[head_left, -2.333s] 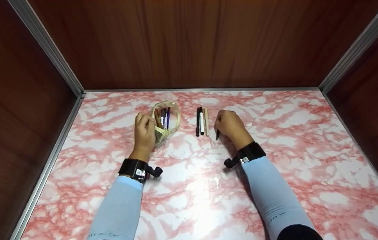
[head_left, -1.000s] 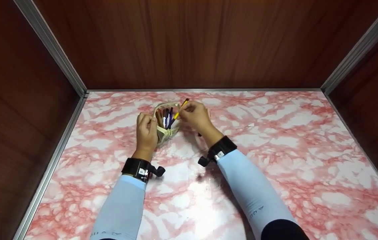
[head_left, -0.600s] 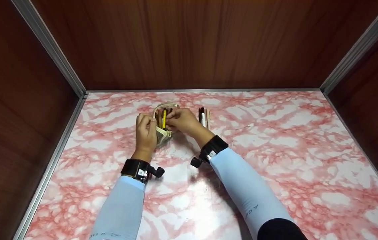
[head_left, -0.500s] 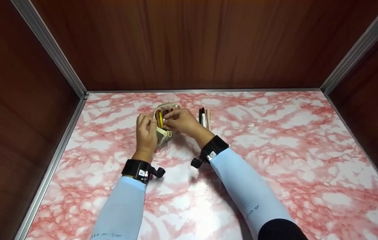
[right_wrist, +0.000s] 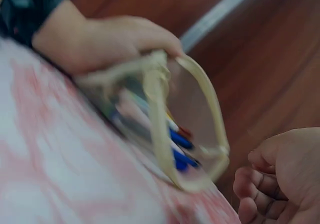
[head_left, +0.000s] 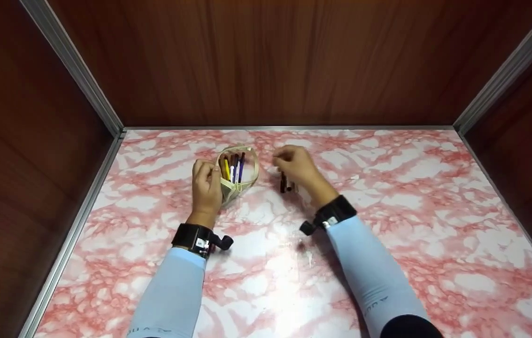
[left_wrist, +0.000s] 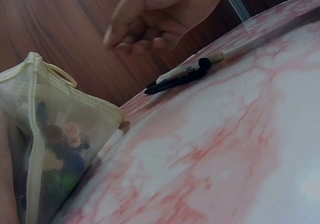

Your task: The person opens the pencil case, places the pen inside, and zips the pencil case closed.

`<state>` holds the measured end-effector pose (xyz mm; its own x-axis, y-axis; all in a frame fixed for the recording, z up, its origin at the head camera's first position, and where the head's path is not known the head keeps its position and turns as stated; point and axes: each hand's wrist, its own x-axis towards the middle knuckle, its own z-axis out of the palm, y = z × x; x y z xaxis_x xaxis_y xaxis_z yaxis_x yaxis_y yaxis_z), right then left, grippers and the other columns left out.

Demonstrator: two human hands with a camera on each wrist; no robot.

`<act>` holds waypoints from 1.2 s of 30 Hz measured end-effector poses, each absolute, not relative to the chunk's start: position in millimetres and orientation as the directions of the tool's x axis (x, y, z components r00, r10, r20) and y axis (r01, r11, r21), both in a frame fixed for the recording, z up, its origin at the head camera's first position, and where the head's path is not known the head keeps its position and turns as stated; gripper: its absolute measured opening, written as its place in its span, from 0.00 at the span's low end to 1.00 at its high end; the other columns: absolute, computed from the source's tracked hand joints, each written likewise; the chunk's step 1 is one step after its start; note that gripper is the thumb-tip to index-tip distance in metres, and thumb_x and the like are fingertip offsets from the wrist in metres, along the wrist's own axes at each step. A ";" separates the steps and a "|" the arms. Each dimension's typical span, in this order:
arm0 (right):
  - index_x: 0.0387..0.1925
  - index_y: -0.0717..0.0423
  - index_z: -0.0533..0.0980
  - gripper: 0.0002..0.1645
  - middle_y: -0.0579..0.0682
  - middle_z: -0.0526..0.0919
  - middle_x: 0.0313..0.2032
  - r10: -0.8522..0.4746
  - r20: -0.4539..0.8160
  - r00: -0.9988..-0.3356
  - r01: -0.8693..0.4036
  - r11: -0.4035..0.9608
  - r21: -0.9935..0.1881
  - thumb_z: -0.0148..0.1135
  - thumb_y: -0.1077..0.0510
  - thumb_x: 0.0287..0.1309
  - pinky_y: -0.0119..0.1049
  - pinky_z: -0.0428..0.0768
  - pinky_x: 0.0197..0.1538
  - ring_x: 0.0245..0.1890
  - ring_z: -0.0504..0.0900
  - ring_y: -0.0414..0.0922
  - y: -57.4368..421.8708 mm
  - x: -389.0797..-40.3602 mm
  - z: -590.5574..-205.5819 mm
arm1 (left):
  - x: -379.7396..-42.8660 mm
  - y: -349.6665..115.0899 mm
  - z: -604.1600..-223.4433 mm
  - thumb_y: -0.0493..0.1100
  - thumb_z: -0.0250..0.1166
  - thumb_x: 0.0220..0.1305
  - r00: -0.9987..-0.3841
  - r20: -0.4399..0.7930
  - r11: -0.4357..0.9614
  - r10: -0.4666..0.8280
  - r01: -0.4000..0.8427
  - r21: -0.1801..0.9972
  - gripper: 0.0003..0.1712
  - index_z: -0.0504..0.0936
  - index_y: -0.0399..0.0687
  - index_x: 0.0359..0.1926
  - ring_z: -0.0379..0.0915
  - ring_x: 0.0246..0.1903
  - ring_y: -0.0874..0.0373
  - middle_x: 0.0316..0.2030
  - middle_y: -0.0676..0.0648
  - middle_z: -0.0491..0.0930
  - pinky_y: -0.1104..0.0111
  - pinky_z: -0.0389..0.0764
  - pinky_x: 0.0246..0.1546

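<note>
My left hand (head_left: 206, 188) grips the near-left edge of a cream mesh pencil pouch (head_left: 257, 169), its mouth held wide. Inside stand several pens and markers, among them a yellow pen (head_left: 227, 170) and a purple one (head_left: 242, 170). To the right, my right hand (head_left: 299, 166) hovers above the table, fingers loosely curled with nothing between them. Partly hidden beneath it in the head view lie a black pen (head_left: 282, 184), a white marker (left_wrist: 175, 72) with a black cap, and a beige pen (left_wrist: 216, 57).
The table (head_left: 266, 263) has a red and white marbled top. Brown wood panels (head_left: 284, 65) with grey metal edging (head_left: 294, 127) enclose it at the back and both sides. Each wrist carries a black strap (head_left: 336, 211) with a small camera.
My right hand lifted a black and yellow pen from the table, put it into the pouch and let go, then moved back right over the remaining pens. My left hand kept its grip.
</note>
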<state>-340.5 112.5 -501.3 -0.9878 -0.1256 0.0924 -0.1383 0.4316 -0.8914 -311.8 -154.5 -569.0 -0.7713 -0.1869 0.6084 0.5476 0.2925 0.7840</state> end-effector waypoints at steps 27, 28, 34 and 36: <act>0.64 0.51 0.88 0.19 0.59 0.89 0.51 -0.235 0.074 -0.969 -0.230 0.753 -0.616 0.70 0.52 0.77 0.54 0.85 0.61 0.50 0.88 0.56 177.4 -335.1 -529.8 | -312.4 -151.7 -566.9 0.33 0.59 0.78 -0.770 0.613 0.281 -0.176 0.557 0.781 0.12 0.74 0.33 0.32 0.71 0.48 0.52 0.43 0.40 0.74 0.71 0.73 0.52; 0.63 0.51 0.88 0.19 0.59 0.89 0.52 -0.235 0.073 -0.969 -0.229 0.756 -0.613 0.69 0.53 0.77 0.55 0.85 0.61 0.51 0.88 0.57 177.4 -334.9 -530.0 | -312.3 -152.1 -566.7 0.33 0.59 0.78 -0.773 0.610 0.284 -0.173 0.554 0.782 0.12 0.74 0.33 0.32 0.71 0.48 0.53 0.44 0.39 0.74 0.71 0.74 0.52; 0.62 0.49 0.89 0.20 0.57 0.86 0.55 -0.250 0.061 -0.966 -0.239 0.785 -0.572 0.63 0.56 0.75 0.56 0.84 0.67 0.54 0.88 0.58 177.1 -333.1 -531.0 | -311.1 -152.5 -566.6 0.33 0.58 0.77 -0.778 0.606 0.294 -0.166 0.548 0.783 0.12 0.74 0.33 0.33 0.71 0.48 0.55 0.44 0.37 0.74 0.71 0.74 0.52; 0.60 0.50 0.89 0.18 0.57 0.86 0.54 -0.248 0.056 -0.967 -0.234 0.784 -0.575 0.63 0.56 0.75 0.55 0.84 0.67 0.55 0.87 0.58 177.5 -332.7 -530.8 | -311.4 -152.6 -567.5 0.33 0.58 0.77 -0.776 0.608 0.292 -0.167 0.550 0.782 0.12 0.74 0.32 0.33 0.71 0.48 0.55 0.44 0.37 0.73 0.71 0.74 0.52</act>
